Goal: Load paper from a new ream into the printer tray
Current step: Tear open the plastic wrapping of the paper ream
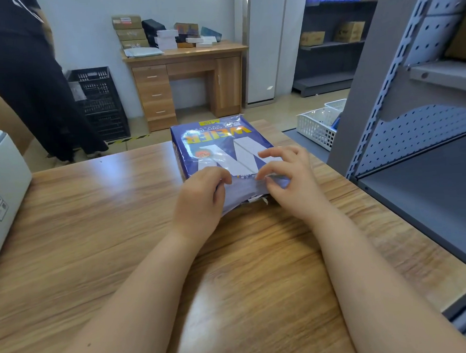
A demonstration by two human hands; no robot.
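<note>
Two bare hands work at the wrapper of a paper ream (219, 147) lying flat on a wooden worktop (97, 212).

The ream, in blue plastic with a large white letter and yellow lettering (upside down from this view), sits near the worktop's far edge, right of centre. At its near end the left hand (202, 198) has its grip clamped on the loosened wrapper, fingers curled over the flap; the right hand (288, 177) pinches the same flap between thumb and forefinger, other fingers spread. A white printer (0, 187) stands at the worktop's left edge, well apart. Grey metal shelving (412, 89) rises on the right; a white basket (317, 127) lies beyond it.
</note>
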